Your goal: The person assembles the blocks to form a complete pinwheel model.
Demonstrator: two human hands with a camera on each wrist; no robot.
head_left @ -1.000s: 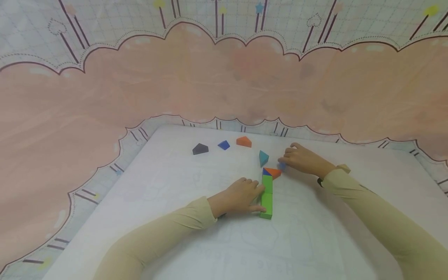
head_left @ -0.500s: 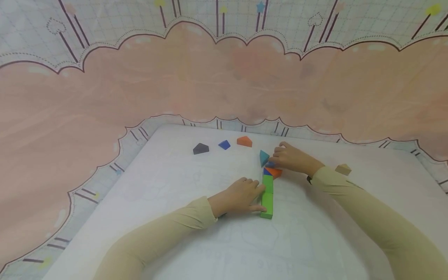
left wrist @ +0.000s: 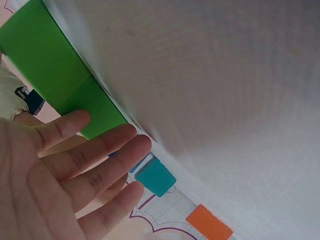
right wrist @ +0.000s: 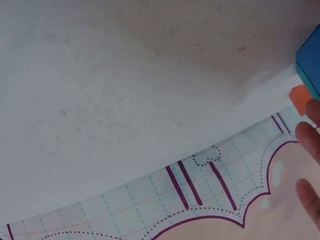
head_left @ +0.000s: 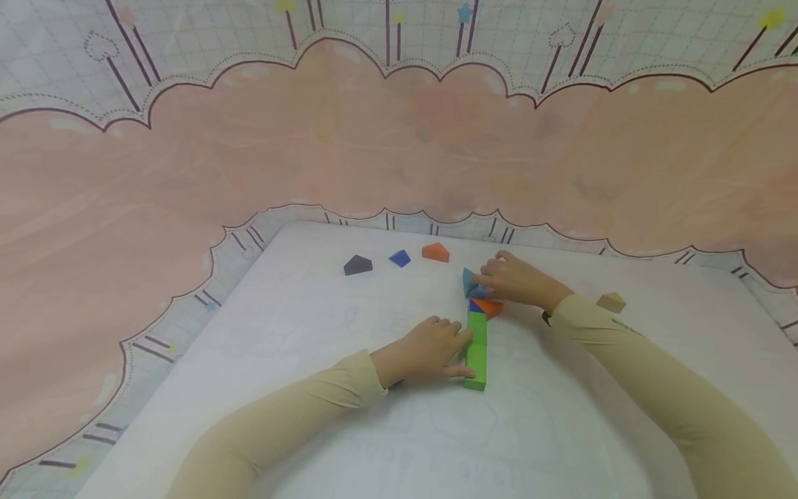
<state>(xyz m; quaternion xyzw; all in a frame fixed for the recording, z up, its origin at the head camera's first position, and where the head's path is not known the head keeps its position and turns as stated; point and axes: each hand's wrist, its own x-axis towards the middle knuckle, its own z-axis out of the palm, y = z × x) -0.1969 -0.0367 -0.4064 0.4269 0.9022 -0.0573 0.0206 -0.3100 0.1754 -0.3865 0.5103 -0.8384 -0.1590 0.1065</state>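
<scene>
Two green blocks [head_left: 478, 330] lie end to end in a row. My left hand [head_left: 427, 350] rests against their left side, its fingers straight, with thumb and fingertips touching the green. At the row's far end sit a small blue triangle block [head_left: 475, 306] and an orange triangle block [head_left: 492, 308]. Just beyond them my right hand [head_left: 517, 281] holds a blue block [head_left: 479, 293], with one finger reaching to a teal triangle block [head_left: 467, 282]. The right thumb is hidden. In the right wrist view, the blue block [right wrist: 311, 62] shows at the right edge.
Farther back on the white table [head_left: 299, 298] lie a dark grey block [head_left: 358, 265], a blue block [head_left: 400, 258] and an orange block [head_left: 436, 253]. A tan block [head_left: 612, 302] sits beyond the right forearm. Patterned cloth [head_left: 399, 152] hangs around the table.
My right hand has moved left with the blue block, bringing it beside the teal block and the row's far end. The left hand has stayed still against the green blocks.
</scene>
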